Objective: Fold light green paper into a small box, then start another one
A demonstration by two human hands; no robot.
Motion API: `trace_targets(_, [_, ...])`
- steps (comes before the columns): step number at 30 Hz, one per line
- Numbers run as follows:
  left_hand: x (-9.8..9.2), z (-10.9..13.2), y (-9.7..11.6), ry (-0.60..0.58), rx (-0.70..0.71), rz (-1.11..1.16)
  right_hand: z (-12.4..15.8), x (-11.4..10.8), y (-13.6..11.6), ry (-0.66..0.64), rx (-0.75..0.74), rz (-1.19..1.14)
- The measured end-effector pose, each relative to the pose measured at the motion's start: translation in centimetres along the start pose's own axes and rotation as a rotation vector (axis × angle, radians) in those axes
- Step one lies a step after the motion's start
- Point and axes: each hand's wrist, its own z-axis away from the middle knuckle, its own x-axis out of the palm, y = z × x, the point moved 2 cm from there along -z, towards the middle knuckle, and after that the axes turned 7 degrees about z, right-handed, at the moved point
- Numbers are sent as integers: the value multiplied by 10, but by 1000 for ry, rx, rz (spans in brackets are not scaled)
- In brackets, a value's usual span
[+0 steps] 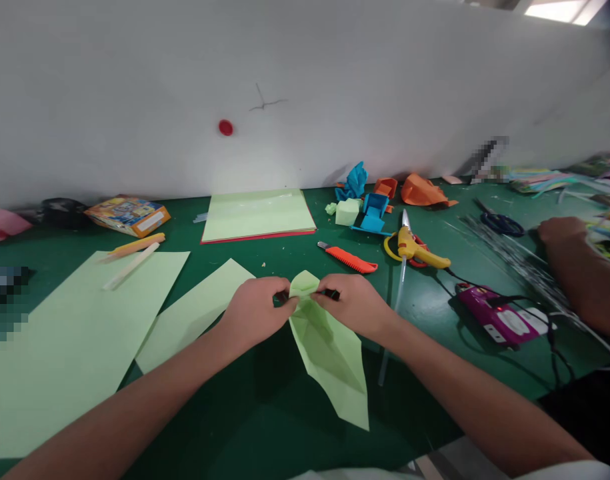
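A light green folded paper (329, 347) lies on the green table (265, 400), its long point aimed toward me. My left hand (257, 310) pinches its upper left edge with closed fingers. My right hand (352, 303) pinches the upper right edge the same way. The top of the paper is bent over between the two hands.
Large green sheets (69, 333) lie at the left, a paper stack (257, 213) at the back. An orange box cutter (347, 258), yellow scissors (415, 247), a purple glue gun (495, 317) and folded paper models (365, 200) sit to the right. Another person's arm (579, 267) rests at far right.
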Motion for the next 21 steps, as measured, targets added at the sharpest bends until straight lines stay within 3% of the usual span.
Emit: trace_targets(21, [-2,1,1,1,0,-49,-3,-1,1,-32,-58,34])
